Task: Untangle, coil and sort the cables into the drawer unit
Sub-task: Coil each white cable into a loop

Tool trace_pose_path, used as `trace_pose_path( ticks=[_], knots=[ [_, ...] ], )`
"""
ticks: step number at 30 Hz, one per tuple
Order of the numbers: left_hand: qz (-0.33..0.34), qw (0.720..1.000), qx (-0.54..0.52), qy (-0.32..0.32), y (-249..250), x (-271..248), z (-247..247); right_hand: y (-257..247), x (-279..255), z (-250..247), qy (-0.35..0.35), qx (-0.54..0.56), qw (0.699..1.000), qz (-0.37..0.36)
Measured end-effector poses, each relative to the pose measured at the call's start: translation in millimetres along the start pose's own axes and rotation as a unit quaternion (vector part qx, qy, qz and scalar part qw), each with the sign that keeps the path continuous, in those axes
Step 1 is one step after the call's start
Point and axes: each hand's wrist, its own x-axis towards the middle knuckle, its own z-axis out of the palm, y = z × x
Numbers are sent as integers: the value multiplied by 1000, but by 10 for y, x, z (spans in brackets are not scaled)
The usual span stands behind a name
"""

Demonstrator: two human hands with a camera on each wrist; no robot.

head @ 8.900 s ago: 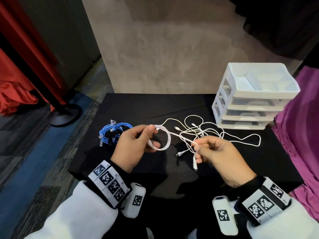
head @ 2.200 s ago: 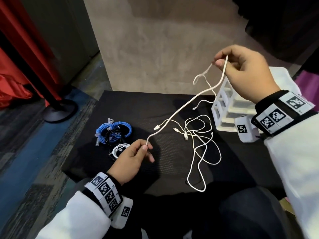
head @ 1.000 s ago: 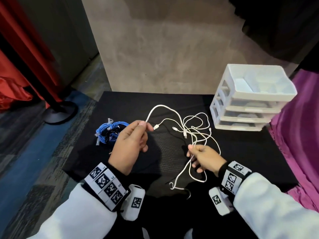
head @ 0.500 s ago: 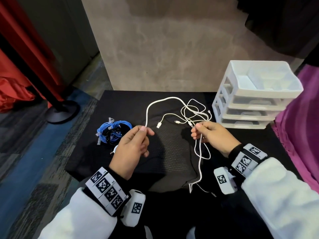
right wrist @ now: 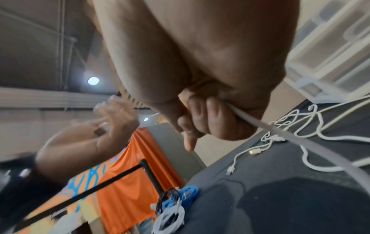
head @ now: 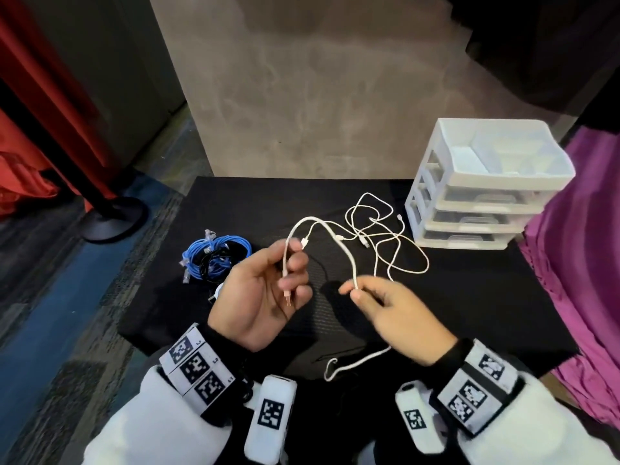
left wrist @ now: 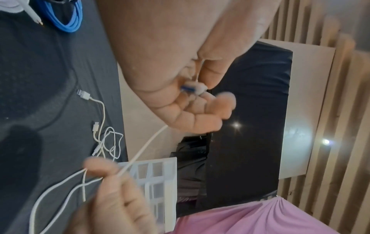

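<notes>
My left hand (head: 290,263) is palm up over the black table and pinches a thick white cable (head: 313,220) near its USB plug (left wrist: 191,90). The cable arcs up and over to my right hand (head: 356,290), which pinches it further along; in the right wrist view its fingers (right wrist: 212,120) curl round it. The cable's tail (head: 349,364) hangs below the right wrist. A tangle of thin white cables (head: 385,236) lies beyond both hands. The white drawer unit (head: 486,189) stands at the far right, its drawers pushed in.
A blue cable coil (head: 218,255) with a black cable in it lies left of my left hand. A small white coil (right wrist: 170,216) lies beside it, mostly hidden in the head view. Purple cloth (head: 577,263) borders the table's right edge. A post base (head: 114,219) stands on the floor to the left.
My left hand has turned palm up with the plug end across it. My right hand has moved nearer and leftward from the tangle, now pinching the thick cable closer to the left hand.
</notes>
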Motion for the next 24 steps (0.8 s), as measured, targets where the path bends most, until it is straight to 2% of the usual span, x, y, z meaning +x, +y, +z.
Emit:
trace_pose_path(
  ticks=[2, 4, 7, 10, 12, 14, 16, 18, 20, 22, 24],
  knots=[
    [30, 1000, 5, -5, 50, -11, -21, 78, -80, 128, -35, -59, 998, 4],
    [65, 997, 30, 0, 85, 4, -101, 63, -215, 224, -122, -118, 985, -16],
    [91, 989, 97, 59, 63, 62, -224, -160, -399, 262, -200, -168, 962, -81],
    [97, 962, 232, 109, -112, 101, -266, -414, -434, 153, -209, -183, 951, -139],
    [86, 933, 339, 89, -230, 77, -219, -551, -378, 27, -167, -184, 952, -180],
    [53, 923, 379, 47, -280, 31, -146, -615, -278, -111, -69, -147, 965, -204],
    [13, 936, 353, 7, -287, -20, -56, -606, -165, -216, 35, -110, 973, -200],
    [4, 944, 329, -33, -274, -69, 23, -555, -74, -257, 81, -41, 983, -163],
    [4, 941, 330, -68, -282, -107, 64, -518, -46, -233, 35, 82, 990, -109],
    [-8, 949, 304, -86, -305, -131, 74, -497, -79, -185, -27, 196, 978, -68],
    [-14, 958, 269, -96, -343, -148, 42, -485, -114, -163, -55, 267, 961, -35]
  ],
)
